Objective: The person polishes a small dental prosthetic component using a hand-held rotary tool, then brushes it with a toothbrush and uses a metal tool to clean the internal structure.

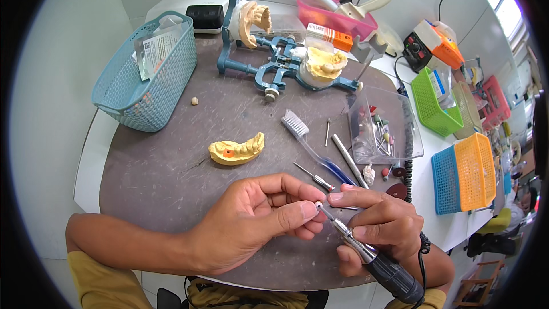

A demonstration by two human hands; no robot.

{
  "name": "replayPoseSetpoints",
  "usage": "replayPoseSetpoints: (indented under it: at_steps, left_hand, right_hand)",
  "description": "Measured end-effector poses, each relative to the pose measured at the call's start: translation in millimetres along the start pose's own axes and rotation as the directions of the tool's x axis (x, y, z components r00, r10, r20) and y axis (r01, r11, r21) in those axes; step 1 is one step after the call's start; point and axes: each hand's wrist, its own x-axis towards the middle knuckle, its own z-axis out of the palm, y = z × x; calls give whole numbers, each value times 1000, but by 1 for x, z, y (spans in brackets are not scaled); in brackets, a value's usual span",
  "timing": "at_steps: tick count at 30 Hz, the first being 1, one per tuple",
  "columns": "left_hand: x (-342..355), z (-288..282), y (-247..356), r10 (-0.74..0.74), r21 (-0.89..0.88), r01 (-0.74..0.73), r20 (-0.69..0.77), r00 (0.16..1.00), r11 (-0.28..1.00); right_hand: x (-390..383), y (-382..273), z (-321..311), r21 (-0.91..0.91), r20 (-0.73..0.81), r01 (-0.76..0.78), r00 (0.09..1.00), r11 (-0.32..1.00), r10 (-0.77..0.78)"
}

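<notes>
Between the thumb and fingertips of my left hand (273,217) is a small white tooth-like piece (318,205). My right hand (386,223) grips a black and silver rotary handpiece (389,272), its slim tip touching or very close to that piece. Just beyond my fingers lie a small screwdriver-like tool (323,182), a metal rod (349,160) and a blue-handled brush (297,126). A yellow dental cast (243,149) with an orange patch rests to the left, and a small cream crown (195,100) lies farther back.
At the back stands a blue articulator (274,63) holding casts. A blue basket (114,103) is left; a clear box of burs (412,149), green basket (434,114) and orange basket (474,169) are right. A coiled cord (408,180) hangs beside the box. A pink tray (309,3) is behind.
</notes>
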Motion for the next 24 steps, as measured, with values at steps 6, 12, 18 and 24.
replayPoseSetpoints:
  at_steps: [6,12,18,24]
  left_hand:
    - [0,-1,-1,1,2,-1,-5,1000,1000]
    - [1,0,-1,4,-1,-4,0,1000,1000]
    - [-1,-2,-1,-6,2,6,-14,1000,1000]
    - [0,-1,0,-8,9,8,-10,1000,1000]
  right_hand:
    - [-1,-1,-1,-7,38,-33,999,999,33]
    - [-1,-1,0,11,16,-43,999,999,42]
    - [0,-2,-1,46,-17,-63,998,997,64]
    - [0,-2,-2,46,0,-48,999,998,48]
